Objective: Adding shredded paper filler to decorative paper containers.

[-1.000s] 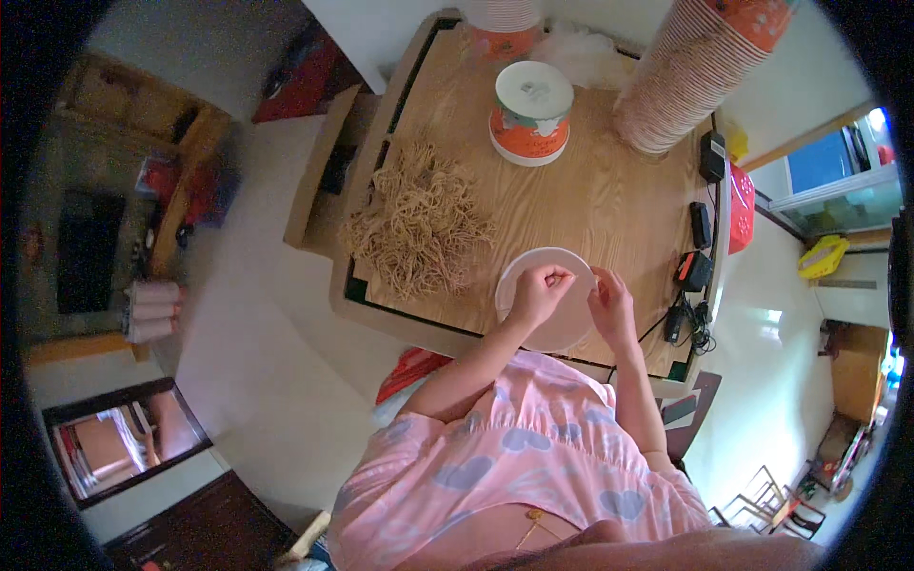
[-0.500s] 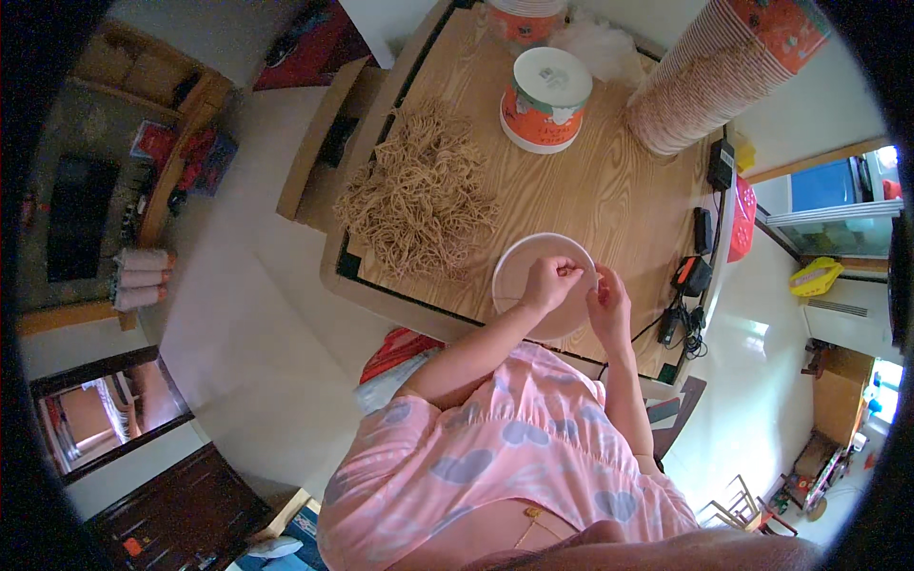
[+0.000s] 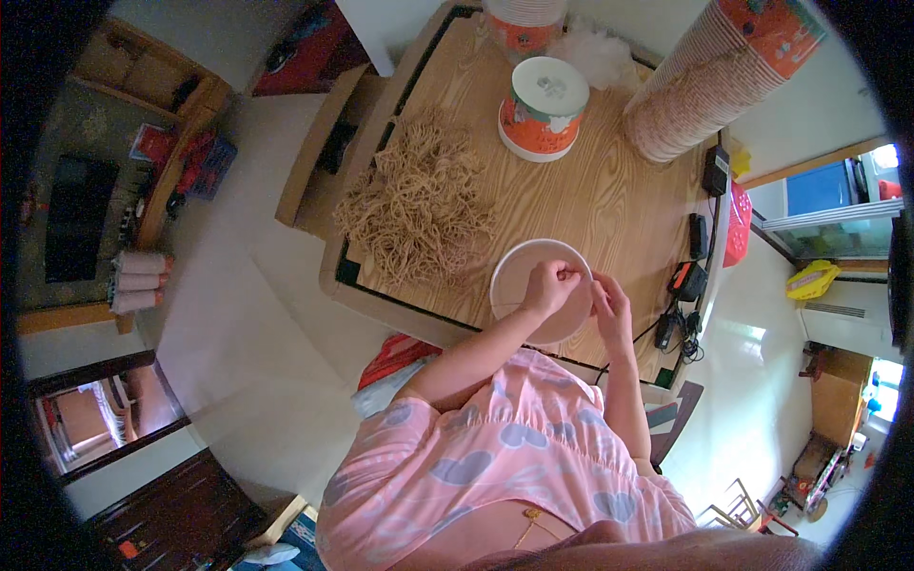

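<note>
Seen from above, a person in a pink, heart-patterned top works at a wooden surface (image 3: 609,200). Both hands meet over a round white paper lid (image 3: 526,276) at the near edge: the left hand (image 3: 547,285) curled, the right hand (image 3: 609,303) pinching at its rim; what they pinch is too small to tell. Beyond lies a loose heap of tan string loops (image 3: 419,205), seemingly unworked. Farther off stand a lidded orange-and-white paper tub (image 3: 541,109) and a long stack of orange paper cups (image 3: 705,81).
</note>
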`<action>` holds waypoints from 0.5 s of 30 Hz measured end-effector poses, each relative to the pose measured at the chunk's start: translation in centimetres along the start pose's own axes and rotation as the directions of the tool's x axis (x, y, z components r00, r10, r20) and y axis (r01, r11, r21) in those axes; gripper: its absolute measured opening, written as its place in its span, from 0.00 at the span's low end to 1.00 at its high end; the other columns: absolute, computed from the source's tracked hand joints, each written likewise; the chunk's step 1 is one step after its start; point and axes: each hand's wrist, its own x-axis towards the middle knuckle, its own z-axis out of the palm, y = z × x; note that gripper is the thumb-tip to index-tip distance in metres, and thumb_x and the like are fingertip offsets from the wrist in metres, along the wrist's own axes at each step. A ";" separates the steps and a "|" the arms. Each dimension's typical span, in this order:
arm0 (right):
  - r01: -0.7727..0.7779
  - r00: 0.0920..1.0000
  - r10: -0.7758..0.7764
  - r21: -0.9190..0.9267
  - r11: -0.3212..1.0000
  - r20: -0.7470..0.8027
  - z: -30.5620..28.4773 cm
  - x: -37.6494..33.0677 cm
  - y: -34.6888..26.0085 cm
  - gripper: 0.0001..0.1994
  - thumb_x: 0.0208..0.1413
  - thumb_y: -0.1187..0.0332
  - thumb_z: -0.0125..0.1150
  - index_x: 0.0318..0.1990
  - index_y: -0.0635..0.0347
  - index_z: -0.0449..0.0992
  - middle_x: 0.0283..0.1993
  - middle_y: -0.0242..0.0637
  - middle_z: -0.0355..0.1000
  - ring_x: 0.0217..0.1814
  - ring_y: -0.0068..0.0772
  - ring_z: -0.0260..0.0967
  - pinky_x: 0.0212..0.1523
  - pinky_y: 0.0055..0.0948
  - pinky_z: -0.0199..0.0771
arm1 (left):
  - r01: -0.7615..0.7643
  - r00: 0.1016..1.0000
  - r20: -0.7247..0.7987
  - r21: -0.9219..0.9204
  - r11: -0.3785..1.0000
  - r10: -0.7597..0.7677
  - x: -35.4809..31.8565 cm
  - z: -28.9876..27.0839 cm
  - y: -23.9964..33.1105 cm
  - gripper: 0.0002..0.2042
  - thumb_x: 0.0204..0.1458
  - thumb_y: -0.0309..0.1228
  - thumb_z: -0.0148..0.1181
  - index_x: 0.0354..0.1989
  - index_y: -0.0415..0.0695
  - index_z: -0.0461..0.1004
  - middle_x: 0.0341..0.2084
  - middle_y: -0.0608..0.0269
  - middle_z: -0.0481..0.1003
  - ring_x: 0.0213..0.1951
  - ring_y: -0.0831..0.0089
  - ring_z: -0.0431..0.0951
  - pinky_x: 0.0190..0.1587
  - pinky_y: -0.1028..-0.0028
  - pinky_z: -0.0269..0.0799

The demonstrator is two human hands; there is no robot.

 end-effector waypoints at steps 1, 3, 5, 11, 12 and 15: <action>-0.052 0.999 0.050 0.092 0.994 0.020 -0.3 0.2 0.3 0.10 0.55 0.69 0.51 0.43 0.61 0.70 0.24 0.25 0.66 0.24 0.15 0.61 0.24 0.18 0.62 | -0.018 1.000 -0.011 0.009 1.000 0.018 0.0 -0.1 0.2 0.08 0.41 0.31 0.59 0.27 0.39 0.76 0.21 0.55 0.76 0.25 0.69 0.77 0.28 0.74 0.70; -0.101 0.995 0.095 0.180 0.978 0.039 -0.4 0.6 0.9 0.10 0.56 0.67 0.50 0.42 0.62 0.71 0.27 0.25 0.68 0.26 0.15 0.61 0.25 0.18 0.63 | -0.008 1.000 -0.007 0.017 1.000 0.008 0.0 -0.2 0.6 0.08 0.41 0.31 0.59 0.27 0.39 0.76 0.21 0.55 0.76 0.25 0.70 0.77 0.28 0.74 0.70; -0.115 0.992 0.124 0.255 0.960 -0.021 0.0 1.4 1.6 0.11 0.56 0.66 0.51 0.40 0.63 0.72 0.29 0.27 0.70 0.28 0.14 0.63 0.27 0.17 0.63 | 0.001 1.000 -0.003 0.026 1.000 -0.001 0.1 -0.3 0.9 0.08 0.41 0.31 0.59 0.27 0.39 0.76 0.21 0.55 0.76 0.25 0.70 0.77 0.29 0.74 0.70; -0.253 0.967 0.214 0.474 0.843 0.136 -0.5 3.4 3.7 0.09 0.54 0.67 0.53 0.40 0.62 0.73 0.32 0.28 0.71 0.31 0.17 0.66 0.31 0.17 0.66 | 0.032 0.999 -0.001 0.047 0.998 -0.032 0.0 -0.3 0.9 0.08 0.41 0.30 0.59 0.27 0.39 0.76 0.20 0.56 0.76 0.24 0.71 0.76 0.28 0.74 0.70; -0.249 0.968 0.209 0.472 0.845 0.137 -0.5 3.5 4.0 0.09 0.54 0.67 0.53 0.40 0.62 0.73 0.32 0.28 0.71 0.31 0.17 0.66 0.31 0.17 0.66 | 0.016 1.000 -0.016 0.027 1.000 -0.016 0.0 -0.2 0.7 0.08 0.41 0.31 0.60 0.26 0.38 0.76 0.20 0.57 0.76 0.23 0.72 0.76 0.27 0.74 0.69; -0.243 0.970 0.188 0.541 0.805 0.155 -0.7 3.9 4.9 0.08 0.54 0.68 0.53 0.38 0.60 0.72 0.32 0.27 0.71 0.30 0.17 0.67 0.30 0.17 0.67 | -0.007 0.999 -0.037 0.000 1.000 0.007 0.1 -0.1 0.8 0.09 0.40 0.31 0.61 0.25 0.37 0.76 0.20 0.56 0.76 0.23 0.73 0.75 0.27 0.74 0.68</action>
